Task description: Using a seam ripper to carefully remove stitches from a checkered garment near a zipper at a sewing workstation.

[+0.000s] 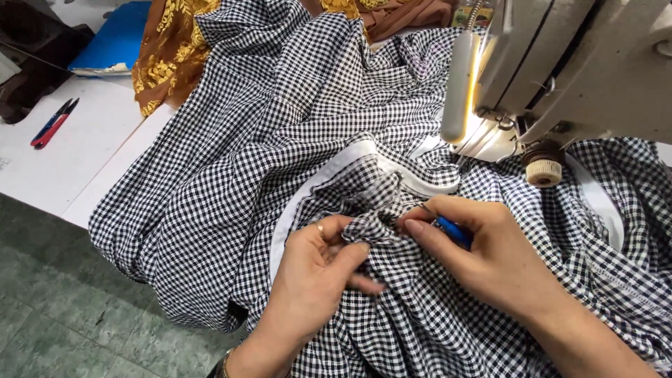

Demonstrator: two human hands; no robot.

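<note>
Left hand (318,269): pinching a bunched fold of checked cloth (280,140).
Right hand (483,255): gripping a blue-handled tool (450,229), tip at that fold.
Cloth: beneath both hands, spread below the sewing machine (553,70).
Progress: seam work underway; extent unclear.

Two hands, left (315,276) and right (490,259), meet on one checked cloth (280,126), the right gripping one blue tool (451,229); above that grip stands one sewing machine (560,63), far left lies one snips (54,123), beyond one brown fabric (171,49).
</note>
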